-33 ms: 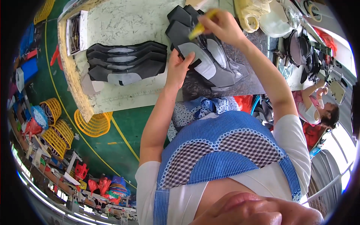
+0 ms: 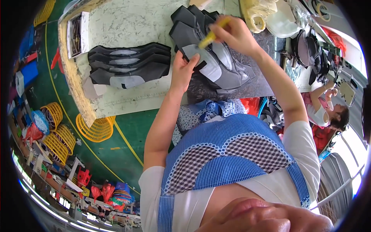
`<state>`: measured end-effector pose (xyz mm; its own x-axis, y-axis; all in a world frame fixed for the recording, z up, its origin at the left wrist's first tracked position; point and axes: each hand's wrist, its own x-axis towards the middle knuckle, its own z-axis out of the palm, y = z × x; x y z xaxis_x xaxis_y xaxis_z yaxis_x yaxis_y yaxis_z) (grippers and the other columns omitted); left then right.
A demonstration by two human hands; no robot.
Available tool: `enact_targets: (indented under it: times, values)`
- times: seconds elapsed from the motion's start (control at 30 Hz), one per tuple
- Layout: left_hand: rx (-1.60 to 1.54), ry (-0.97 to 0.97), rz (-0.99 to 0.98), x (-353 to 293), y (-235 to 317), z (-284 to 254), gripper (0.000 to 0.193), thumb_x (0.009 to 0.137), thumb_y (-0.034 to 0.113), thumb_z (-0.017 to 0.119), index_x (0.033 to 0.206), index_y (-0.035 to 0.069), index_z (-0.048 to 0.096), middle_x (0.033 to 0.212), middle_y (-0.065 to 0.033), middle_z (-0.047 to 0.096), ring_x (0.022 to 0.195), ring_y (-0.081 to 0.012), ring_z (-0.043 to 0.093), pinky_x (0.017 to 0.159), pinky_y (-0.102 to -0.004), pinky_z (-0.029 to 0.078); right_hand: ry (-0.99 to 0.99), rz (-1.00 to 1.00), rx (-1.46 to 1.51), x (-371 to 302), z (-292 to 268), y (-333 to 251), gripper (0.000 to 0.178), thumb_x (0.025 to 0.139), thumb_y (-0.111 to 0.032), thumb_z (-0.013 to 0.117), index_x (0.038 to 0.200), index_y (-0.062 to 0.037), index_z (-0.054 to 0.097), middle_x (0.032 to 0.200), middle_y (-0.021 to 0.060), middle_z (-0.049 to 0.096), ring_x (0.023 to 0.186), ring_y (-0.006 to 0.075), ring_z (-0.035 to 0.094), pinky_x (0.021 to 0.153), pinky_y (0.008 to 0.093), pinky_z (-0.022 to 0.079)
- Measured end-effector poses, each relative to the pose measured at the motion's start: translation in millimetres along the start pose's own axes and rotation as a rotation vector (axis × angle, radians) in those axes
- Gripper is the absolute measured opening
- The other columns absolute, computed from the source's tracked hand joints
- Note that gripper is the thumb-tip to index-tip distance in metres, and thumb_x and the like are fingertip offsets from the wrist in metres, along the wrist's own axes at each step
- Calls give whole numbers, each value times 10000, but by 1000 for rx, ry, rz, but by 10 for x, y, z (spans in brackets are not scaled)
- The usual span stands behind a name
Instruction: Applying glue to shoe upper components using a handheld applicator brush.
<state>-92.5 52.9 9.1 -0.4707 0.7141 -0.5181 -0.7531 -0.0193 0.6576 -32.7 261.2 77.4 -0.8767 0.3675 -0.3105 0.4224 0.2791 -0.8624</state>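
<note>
My left hand (image 2: 183, 70) grips the near left edge of a flat black piece with a grey panel (image 2: 208, 69), thumb on top near a small black tab. That piece lies on top of a fanned stack of like pieces (image 2: 189, 19) at the table's right half. Closed around a slim yellow pen-shaped tool (image 2: 210, 38), my right hand (image 2: 235, 34) holds it slanted over the piece. The tool's lower tip is at the upper edge of the grey panel; whether it touches, I cannot tell. Left of my hands lies a row of several overlapping black-and-grey pieces (image 2: 129, 65).
A white box of thin dark items (image 2: 78, 34) stands at the table's left end. Rolls of cream material (image 2: 255, 15) lie at the far right. A yellow basket (image 2: 94, 127) sits on the green floor. At the right, another person (image 2: 324, 108) is at work.
My right hand has moved slightly to the right and nearer to me, and the yellow tool's tip has come down to the grey panel's edge. My left hand keeps its grip.
</note>
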Motion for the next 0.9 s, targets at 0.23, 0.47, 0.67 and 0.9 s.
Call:
enact_targets:
  times: [0.23,0.47,0.67,0.9]
  values:
    - [138,9,182,-4,33,85,320,917,76,609,1202,37,471,1101,-37,588,975,-92,549,859,-255,445,152,71,14,-1062,-273,256,222,878,-210,648,849,4,598,628,32,619,574,63,587,514,241,457]
    - [193,75,133,-8,81,151,243,923,58,591,1140,39,485,1043,-24,595,916,-72,561,808,-232,464,154,-15,-167,-1423,-328,522,157,862,-107,643,897,39,597,837,81,676,740,134,667,673,273,549]
    - [116,80,-94,28,238,150,136,985,210,487,1035,86,515,973,-35,616,824,-125,627,712,-284,527,250,-270,270,-1040,-75,-114,162,860,-104,642,942,27,593,932,94,671,823,144,658,705,295,548]
    - [-112,48,-186,-33,300,106,171,984,238,482,1065,89,499,1018,-68,627,977,-213,624,876,-403,505,184,-377,-53,-1102,156,30,155,750,-36,617,902,-17,589,911,116,649,863,239,662,749,343,526]
